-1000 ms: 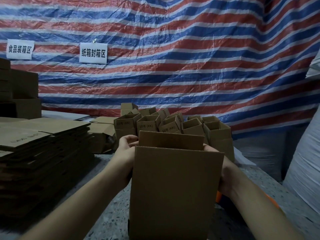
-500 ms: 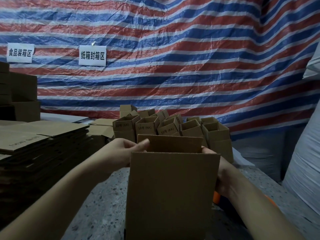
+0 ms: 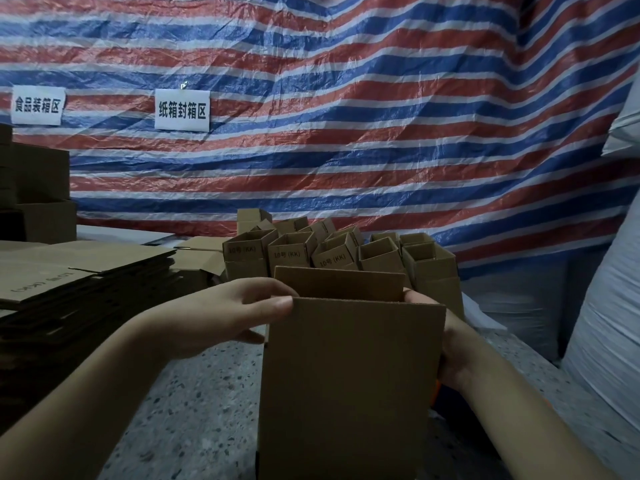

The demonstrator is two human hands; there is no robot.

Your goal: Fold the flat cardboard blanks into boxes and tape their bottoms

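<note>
A striped tarp (image 3: 381, 133) is hanging across the back. At nine o'clock a stack of flat blanks (image 3: 79, 292) is lying on the speckled tabletop (image 3: 194, 410). At twelve o'clock folded boxes (image 3: 332, 252) are standing clustered, open tops up. Front and centre, an upright box (image 3: 346, 386) is being gripped: the left hand (image 3: 221, 313) is pinching its top left corner with curled fingers (image 3: 277, 302), the right hand (image 3: 453, 344) is clasping its right side.
</note>
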